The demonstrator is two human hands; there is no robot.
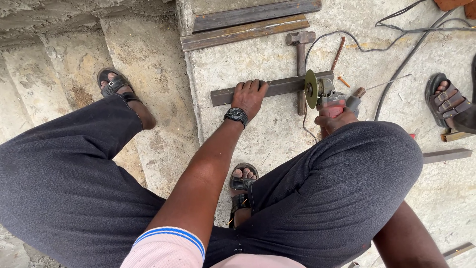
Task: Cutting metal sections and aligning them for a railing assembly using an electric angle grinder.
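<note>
Dark trousers [317, 198] fill the near part of the view, with a sandalled foot [242, 186] between the knees on the concrete floor [277, 134]. Beyond the right knee, the right hand [333, 119] is closed around the red body of an angle grinder [327, 97]; its green disc [311, 88] stands upright and touches the steel bar [277, 88]. The left arm goes straight forward, and the left hand [249, 96], with a black watch [236, 115] on the wrist, presses down flat on the bar, fingers curled over its far edge. In my judgement, the cut goes well if the disc stays square to the bar and the left hand keeps well apart from it. A hammer [300, 54] lies crossing under the bar. Farther away are two more bars [248, 22], cables [406, 49] and another person's sandalled foot [446, 101].
</note>
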